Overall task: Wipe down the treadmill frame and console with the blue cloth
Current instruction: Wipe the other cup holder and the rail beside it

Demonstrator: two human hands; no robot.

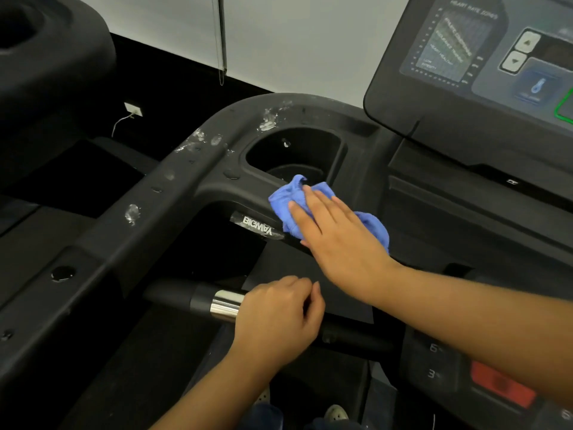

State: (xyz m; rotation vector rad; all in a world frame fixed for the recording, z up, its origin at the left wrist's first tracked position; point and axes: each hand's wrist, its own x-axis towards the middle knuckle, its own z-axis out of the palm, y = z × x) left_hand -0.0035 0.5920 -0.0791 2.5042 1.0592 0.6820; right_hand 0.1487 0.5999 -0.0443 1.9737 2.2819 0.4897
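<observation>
At the near rim of the cup holder (294, 150) on the black plastic treadmill frame (192, 169), right hand (338, 240) presses crumpled blue cloth (285, 197), fingers flat. Left hand (276, 321) grips chrome-banded black handlebar (198, 297). Risk: unpinched cloth slides into holder.

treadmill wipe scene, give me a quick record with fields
cloth: blue, bunched, on the frame beside the cup holder
right hand: flat on the cloth, fingers straight
left hand: holds the bar
smudges: white, along the frame, unwiped
console: upper right, no hand on it
</observation>
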